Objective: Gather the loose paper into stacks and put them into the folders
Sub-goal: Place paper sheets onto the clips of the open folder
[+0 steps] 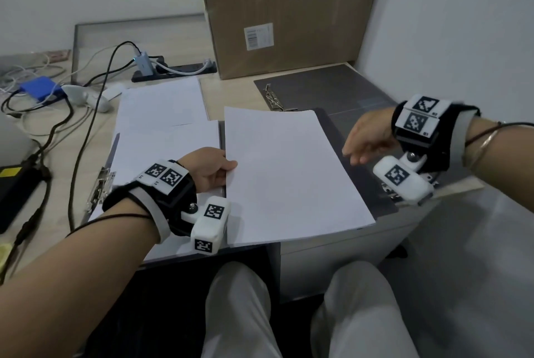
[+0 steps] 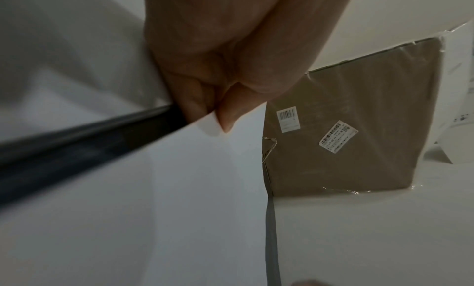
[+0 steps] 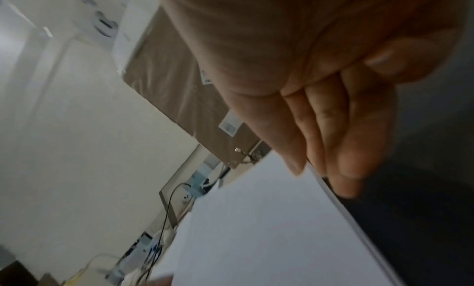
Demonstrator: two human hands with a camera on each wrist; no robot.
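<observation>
White walls back a pale bench (image 1: pixel 237 91) seen from the head view. Far left, dark cables (image 1: pixel 86 115) run past a blue box (image 1: pixel 40 91). Next come two paper stacks (image 1: pixel 161 103) lying on an open folder with a metal clip (image 1: pixel 99 184). The left hand (image 1: pixel 206 168) pinches the left edge of the middle paper stack (image 1: pixel 289 172), thumb on top. That stack lies on a dark folder (image 1: pixel 361 181). A cardboard box (image 1: pixel 283 10) stands far behind. The right hand (image 1: pixel 368 138), fingers straight and together, hovers at the stack's right edge; whether it touches is unclear. A second dark folder (image 1: pixel 326 86) lies open behind it.
</observation>
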